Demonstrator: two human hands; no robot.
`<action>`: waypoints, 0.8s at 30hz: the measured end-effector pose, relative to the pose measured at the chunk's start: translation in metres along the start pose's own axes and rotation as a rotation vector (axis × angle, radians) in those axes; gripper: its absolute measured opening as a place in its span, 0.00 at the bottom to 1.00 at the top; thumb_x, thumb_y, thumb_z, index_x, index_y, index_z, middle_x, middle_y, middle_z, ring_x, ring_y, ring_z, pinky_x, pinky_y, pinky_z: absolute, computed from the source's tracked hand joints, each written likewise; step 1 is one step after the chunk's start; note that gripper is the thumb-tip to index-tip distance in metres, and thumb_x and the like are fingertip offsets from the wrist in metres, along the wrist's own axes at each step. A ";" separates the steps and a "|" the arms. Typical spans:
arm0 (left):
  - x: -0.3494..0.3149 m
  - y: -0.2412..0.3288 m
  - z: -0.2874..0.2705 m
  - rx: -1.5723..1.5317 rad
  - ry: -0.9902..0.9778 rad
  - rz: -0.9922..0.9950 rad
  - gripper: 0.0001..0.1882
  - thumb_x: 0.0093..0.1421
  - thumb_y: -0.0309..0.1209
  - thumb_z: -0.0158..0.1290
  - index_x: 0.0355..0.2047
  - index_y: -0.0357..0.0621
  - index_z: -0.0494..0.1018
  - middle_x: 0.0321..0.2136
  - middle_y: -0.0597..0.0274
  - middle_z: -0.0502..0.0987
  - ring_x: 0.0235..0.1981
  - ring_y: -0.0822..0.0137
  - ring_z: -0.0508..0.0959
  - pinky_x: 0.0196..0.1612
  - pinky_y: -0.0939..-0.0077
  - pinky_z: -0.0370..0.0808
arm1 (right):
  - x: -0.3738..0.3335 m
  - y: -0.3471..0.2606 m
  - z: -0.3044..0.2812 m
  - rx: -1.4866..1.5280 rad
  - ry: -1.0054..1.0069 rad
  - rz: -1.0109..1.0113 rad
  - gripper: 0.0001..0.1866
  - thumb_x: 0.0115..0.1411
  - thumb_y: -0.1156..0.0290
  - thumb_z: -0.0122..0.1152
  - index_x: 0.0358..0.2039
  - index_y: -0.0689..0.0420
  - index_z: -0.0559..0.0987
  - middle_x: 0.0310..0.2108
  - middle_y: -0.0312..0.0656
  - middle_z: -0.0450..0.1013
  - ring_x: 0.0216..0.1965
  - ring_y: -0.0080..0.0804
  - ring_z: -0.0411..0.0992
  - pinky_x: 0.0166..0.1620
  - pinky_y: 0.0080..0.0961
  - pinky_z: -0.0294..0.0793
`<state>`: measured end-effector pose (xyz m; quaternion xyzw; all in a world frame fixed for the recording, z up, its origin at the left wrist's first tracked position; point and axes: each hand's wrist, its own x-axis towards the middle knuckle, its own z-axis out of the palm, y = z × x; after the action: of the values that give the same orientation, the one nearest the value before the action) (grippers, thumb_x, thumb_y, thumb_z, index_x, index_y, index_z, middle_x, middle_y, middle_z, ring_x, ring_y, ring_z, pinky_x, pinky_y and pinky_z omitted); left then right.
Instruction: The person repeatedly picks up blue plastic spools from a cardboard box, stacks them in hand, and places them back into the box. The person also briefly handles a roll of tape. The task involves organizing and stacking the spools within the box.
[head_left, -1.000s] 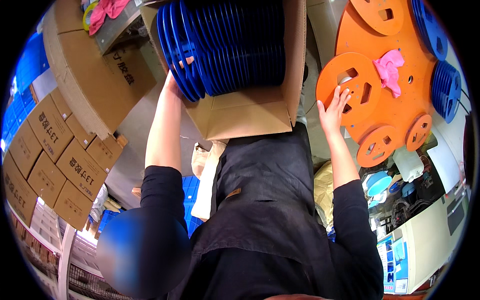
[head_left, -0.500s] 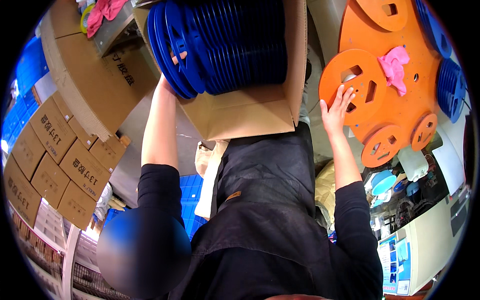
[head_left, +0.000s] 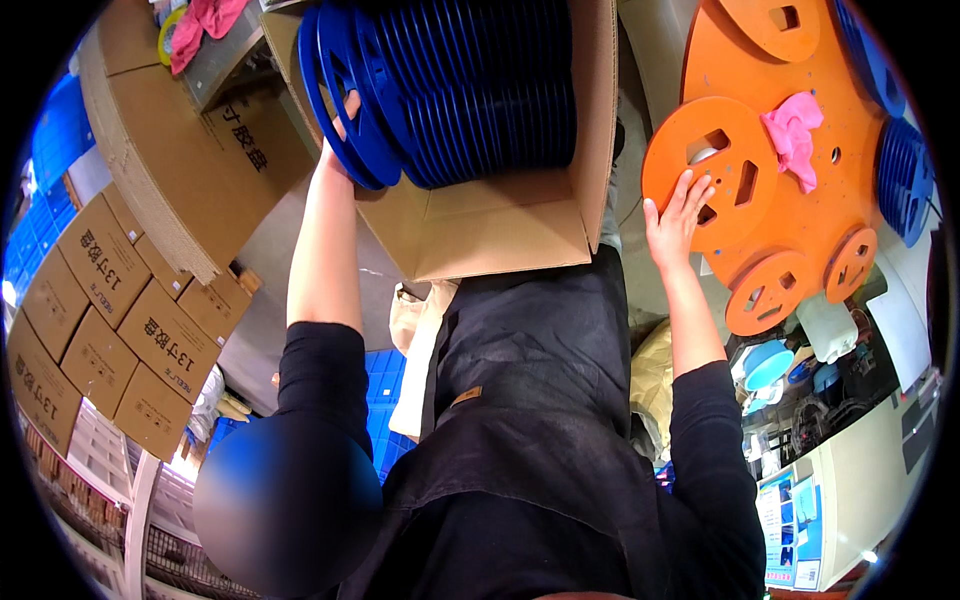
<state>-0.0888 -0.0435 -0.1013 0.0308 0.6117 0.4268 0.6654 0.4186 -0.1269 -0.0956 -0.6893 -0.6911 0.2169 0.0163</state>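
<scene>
A row of blue plastic reels (head_left: 490, 95) stands on edge, packed side by side in an open cardboard box (head_left: 500, 230). At the left end of the row, my left hand (head_left: 340, 135) grips the outermost blue reel (head_left: 365, 150), its fingers reaching through a cut-out; part of the hand is hidden behind the rim. My right hand (head_left: 680, 212) lies with fingers spread on an orange disc (head_left: 735, 215) that has several cut-outs. This disc is on a large orange round plate (head_left: 800, 225).
A pink cloth (head_left: 793, 135) lies on the orange plate, with smaller orange discs (head_left: 765, 290) around its edge. More blue reels (head_left: 905, 180) stand at the far right. Stacked cartons (head_left: 105, 330) fill the left side, and a large cardboard box (head_left: 190, 150) stands nearer the bench.
The blue reels at the left end have shifted slightly, and my left hand's fingers have moved a little left and up with them. My right hand keeps its place on the orange disc.
</scene>
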 end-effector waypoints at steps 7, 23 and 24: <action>-0.002 -0.009 -0.016 0.025 0.123 0.007 0.40 0.51 0.54 0.61 0.59 0.49 0.64 0.48 0.60 0.71 0.47 0.63 0.68 0.55 0.62 0.65 | 0.000 0.003 0.001 0.006 -0.014 0.007 0.47 0.59 0.55 0.57 0.68 0.50 0.39 0.68 0.56 0.27 0.68 0.64 0.27 0.66 0.52 0.40; -0.101 0.010 0.047 0.626 0.375 0.687 0.27 0.61 0.29 0.52 0.61 0.41 0.61 0.56 0.57 0.68 0.59 0.59 0.66 0.59 0.67 0.63 | -0.005 0.007 0.001 -0.068 0.000 -0.032 0.46 0.61 0.53 0.53 0.68 0.51 0.37 0.68 0.57 0.25 0.67 0.66 0.28 0.64 0.56 0.43; -0.110 -0.008 0.021 1.060 0.498 1.034 0.31 0.57 0.26 0.55 0.61 0.43 0.60 0.57 0.57 0.68 0.59 0.56 0.65 0.60 0.66 0.62 | -0.002 0.006 0.001 -0.069 0.012 -0.046 0.46 0.61 0.53 0.53 0.68 0.51 0.37 0.68 0.57 0.25 0.67 0.66 0.28 0.64 0.56 0.43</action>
<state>-0.0542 -0.1049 -0.0142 0.5291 0.7732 0.3277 0.1216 0.4244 -0.1297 -0.0984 -0.6747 -0.7137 0.1881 0.0016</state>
